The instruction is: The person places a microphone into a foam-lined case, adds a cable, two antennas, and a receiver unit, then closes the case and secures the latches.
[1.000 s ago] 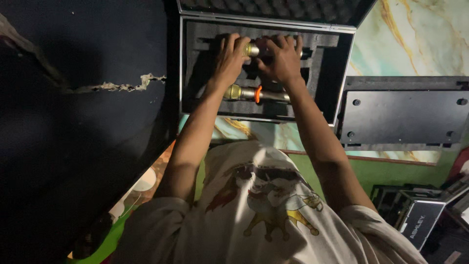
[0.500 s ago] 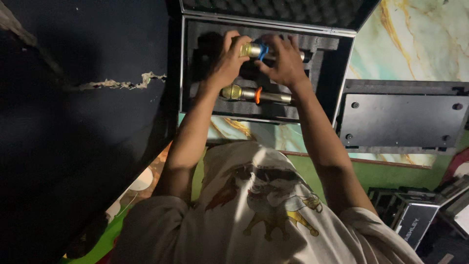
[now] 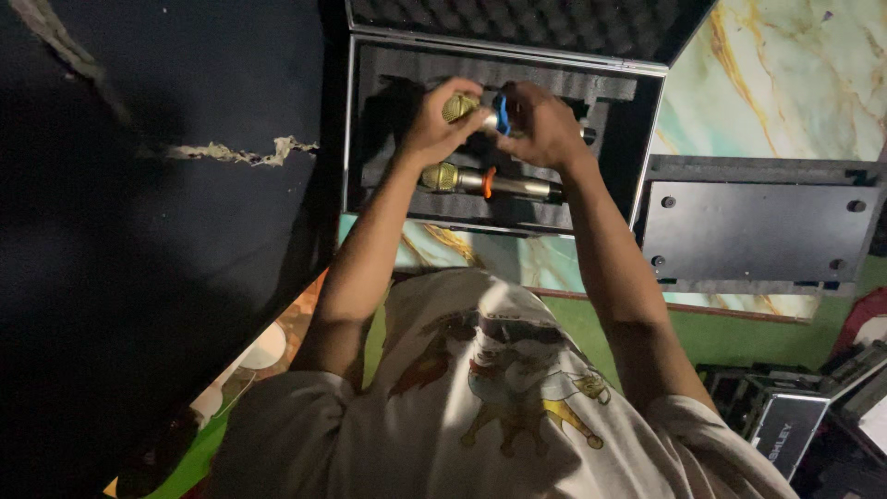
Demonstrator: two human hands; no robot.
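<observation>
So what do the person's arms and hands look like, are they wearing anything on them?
Both arms are bare from the short sleeves down. The left hand and right hand wear no gloves, and no watch, ring or bracelet shows on them. The only clothing is a pale short-sleeved T-shirt with a colourful cartoon print on the front in orange, yellow and blue.

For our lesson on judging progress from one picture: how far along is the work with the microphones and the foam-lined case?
Done: one gold-headed microphone with an orange ring already lies in its slot in the open foam-lined case. In hand: the left hand and right hand together hold a second microphone with a blue ring above the foam. Left: that microphone is not seated, and the lid stands open.
</observation>
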